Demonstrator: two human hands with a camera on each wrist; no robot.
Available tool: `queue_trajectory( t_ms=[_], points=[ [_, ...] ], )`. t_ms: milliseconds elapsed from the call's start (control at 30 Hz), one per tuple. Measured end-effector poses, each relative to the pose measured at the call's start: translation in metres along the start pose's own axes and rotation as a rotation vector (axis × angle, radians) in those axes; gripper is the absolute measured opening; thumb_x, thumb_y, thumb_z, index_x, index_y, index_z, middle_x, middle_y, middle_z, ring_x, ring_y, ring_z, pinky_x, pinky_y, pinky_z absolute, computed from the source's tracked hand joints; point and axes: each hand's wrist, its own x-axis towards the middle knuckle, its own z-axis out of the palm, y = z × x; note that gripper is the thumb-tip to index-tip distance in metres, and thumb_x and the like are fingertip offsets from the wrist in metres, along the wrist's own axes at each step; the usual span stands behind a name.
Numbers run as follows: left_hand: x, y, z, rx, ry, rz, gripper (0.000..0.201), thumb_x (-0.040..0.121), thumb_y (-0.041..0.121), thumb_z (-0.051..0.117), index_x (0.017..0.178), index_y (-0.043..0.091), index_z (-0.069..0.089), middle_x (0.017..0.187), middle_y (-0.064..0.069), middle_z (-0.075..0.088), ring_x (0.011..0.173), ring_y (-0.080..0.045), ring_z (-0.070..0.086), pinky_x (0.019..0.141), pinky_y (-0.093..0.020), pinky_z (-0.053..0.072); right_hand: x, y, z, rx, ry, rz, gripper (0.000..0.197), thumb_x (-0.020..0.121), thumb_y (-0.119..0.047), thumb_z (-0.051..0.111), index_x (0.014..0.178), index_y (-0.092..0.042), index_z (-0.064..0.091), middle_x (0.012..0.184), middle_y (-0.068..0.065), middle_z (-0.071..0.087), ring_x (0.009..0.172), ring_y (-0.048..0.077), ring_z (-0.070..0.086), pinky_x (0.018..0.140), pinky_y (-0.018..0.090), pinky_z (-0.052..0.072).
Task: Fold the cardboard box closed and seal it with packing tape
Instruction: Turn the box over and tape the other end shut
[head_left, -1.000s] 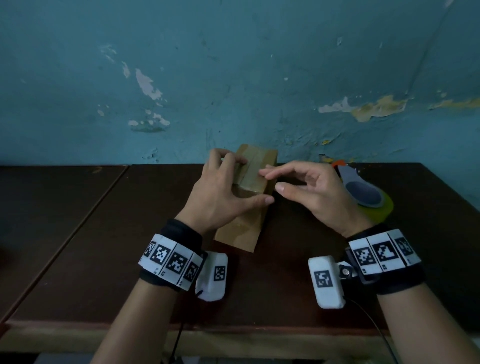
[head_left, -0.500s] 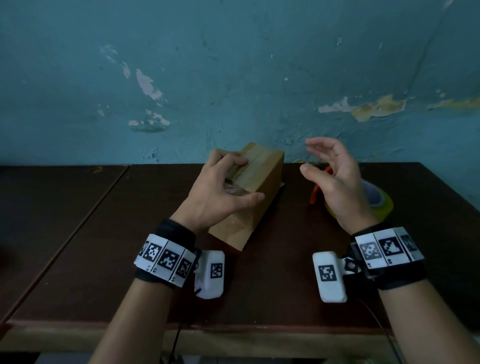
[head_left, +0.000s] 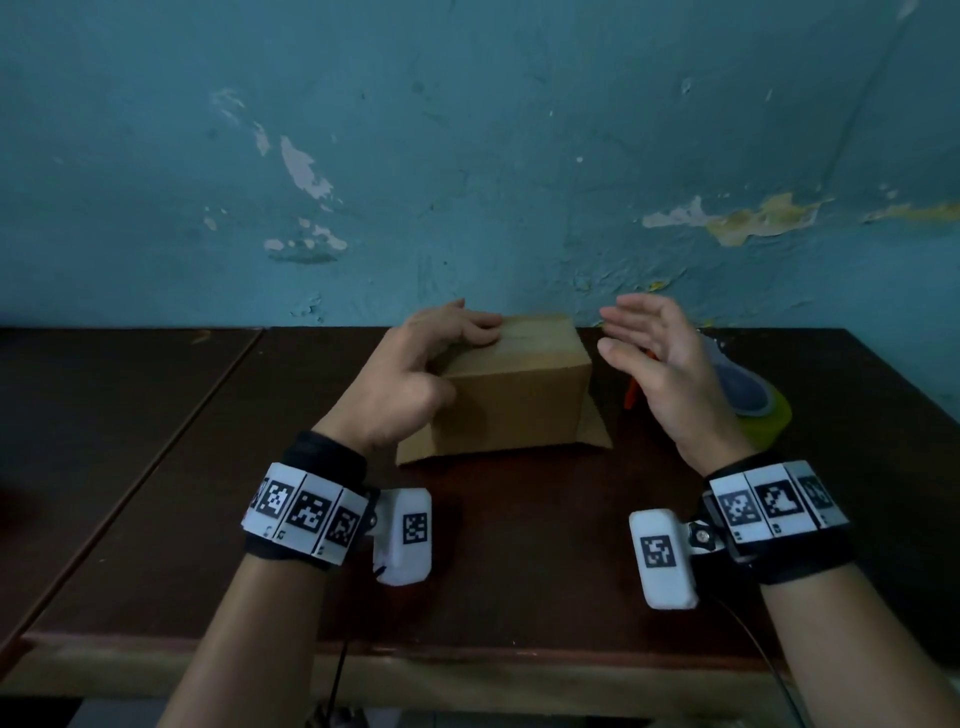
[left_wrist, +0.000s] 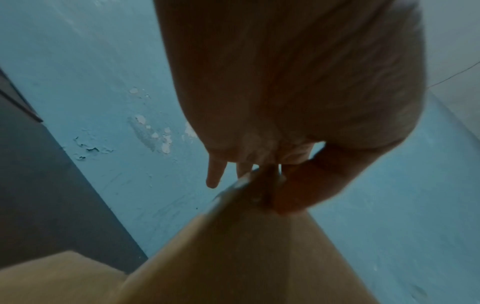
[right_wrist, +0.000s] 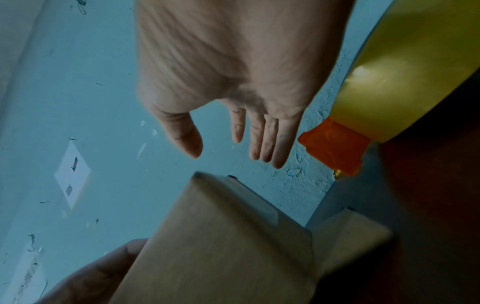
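A small brown cardboard box (head_left: 511, 395) stands upright on the dark wooden table (head_left: 156, 467), its lower flaps spread on the tabletop. A strip of clear tape runs across its top. My left hand (head_left: 415, 379) grips the box's top left edge, fingers curled over the top and thumb on the near face; the left wrist view shows the same box (left_wrist: 233, 257) held between fingers and thumb. My right hand (head_left: 654, 358) hovers open just right of the box, palm facing it, not touching; in the right wrist view its fingers (right_wrist: 265, 139) are straight above the box (right_wrist: 228, 242).
A yellow tape dispenser (head_left: 753, 405) with an orange blade guard (right_wrist: 332, 146) lies on the table behind my right hand. The peeling blue wall (head_left: 467, 156) rises directly behind the box. A seam (head_left: 171, 431) splits the tabletop at the left.
My left hand turned the box and stood it square-on to me. My right hand let go of the box top, lifted away to the right and spread open.
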Motion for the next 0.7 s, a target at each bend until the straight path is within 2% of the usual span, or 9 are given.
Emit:
queue_trajectory(
  t_ms=[67,133,233,300,400,500,533,633,700],
  points=[
    [0.0,-0.003,-0.001,0.022,0.09,0.035,0.075,0.051,-0.005,0.041,0.114,0.021,0.073,0.136,0.012,0.063,0.147,-0.011,0.037,0.124,-0.044,0.027,-0.001,-0.001,-0.001,0.018,-0.002,0.01,0.055,0.085,-0.034,0.069,0.136,-0.019,0.054,0.134,-0.005,0.065,0.121,0.004,0.063,0.108,0.035,0.05],
    [0.001,-0.008,-0.002,0.099,0.216,0.069,0.072,0.053,-0.006,0.04,0.108,0.021,0.077,0.131,0.008,0.065,0.139,-0.015,0.046,0.117,-0.046,0.037,-0.001,-0.003,-0.001,0.04,-0.037,0.022,0.054,0.087,-0.037,0.066,0.137,-0.021,0.056,0.134,-0.006,0.066,0.123,0.004,0.062,0.108,0.038,0.05],
    [0.003,-0.011,-0.001,0.268,0.46,0.059,0.052,0.072,-0.011,0.054,0.108,0.021,0.073,0.123,0.002,0.059,0.124,-0.021,0.054,0.097,-0.045,0.053,-0.004,-0.007,0.001,0.078,-0.123,0.042,0.051,0.09,-0.035,0.062,0.137,-0.017,0.057,0.125,0.002,0.072,0.119,0.011,0.067,0.1,0.036,0.055],
    [0.005,-0.009,0.001,0.341,0.558,-0.028,0.033,0.085,0.004,0.064,0.115,0.019,0.066,0.12,-0.001,0.055,0.113,-0.02,0.058,0.083,-0.037,0.054,-0.005,-0.01,0.003,0.103,-0.16,0.051,0.046,0.091,-0.032,0.062,0.132,-0.012,0.06,0.114,0.008,0.076,0.111,0.019,0.071,0.094,0.037,0.059],
    [0.004,-0.007,0.003,0.3,0.529,-0.156,0.031,0.092,0.036,0.07,0.114,0.017,0.06,0.114,-0.001,0.06,0.097,-0.017,0.064,0.073,-0.023,0.047,-0.007,-0.013,0.002,0.088,-0.195,0.044,0.033,0.097,-0.024,0.064,0.126,-0.009,0.064,0.106,0.012,0.077,0.101,0.026,0.075,0.086,0.036,0.062],
    [0.002,-0.005,0.007,0.137,0.393,-0.202,0.056,0.091,0.061,0.064,0.126,0.019,0.054,0.118,0.002,0.065,0.106,-0.016,0.065,0.087,-0.032,0.054,-0.009,-0.018,-0.001,0.035,-0.269,0.032,0.021,0.102,-0.015,0.058,0.119,-0.007,0.067,0.099,0.013,0.078,0.092,0.027,0.076,0.08,0.034,0.063],
    [0.002,-0.003,0.009,0.119,0.333,-0.206,0.065,0.089,0.066,0.062,0.134,0.02,0.051,0.123,0.004,0.063,0.11,-0.014,0.063,0.09,-0.03,0.053,-0.01,-0.02,-0.001,0.014,-0.287,0.024,0.02,0.102,-0.014,0.058,0.117,-0.007,0.068,0.097,0.012,0.078,0.09,0.026,0.077,0.079,0.035,0.063],
    [0.001,0.003,0.018,0.077,0.237,-0.183,0.079,0.085,0.071,0.055,0.145,0.022,0.044,0.13,0.009,0.057,0.115,-0.006,0.057,0.087,-0.014,0.045,-0.01,-0.027,-0.008,-0.091,-0.268,0.0,0.016,0.099,-0.014,0.062,0.112,-0.008,0.07,0.092,0.008,0.079,0.085,0.021,0.078,0.078,0.036,0.064],
    [0.001,0.003,0.02,0.024,0.244,-0.166,0.083,0.087,0.076,0.052,0.15,0.022,0.041,0.143,0.006,0.055,0.124,-0.006,0.054,0.098,-0.021,0.046,-0.007,-0.03,-0.018,-0.234,-0.176,-0.002,0.011,0.098,-0.017,0.066,0.106,-0.013,0.072,0.087,0.003,0.079,0.081,0.014,0.077,0.077,0.037,0.064]
  ],
)
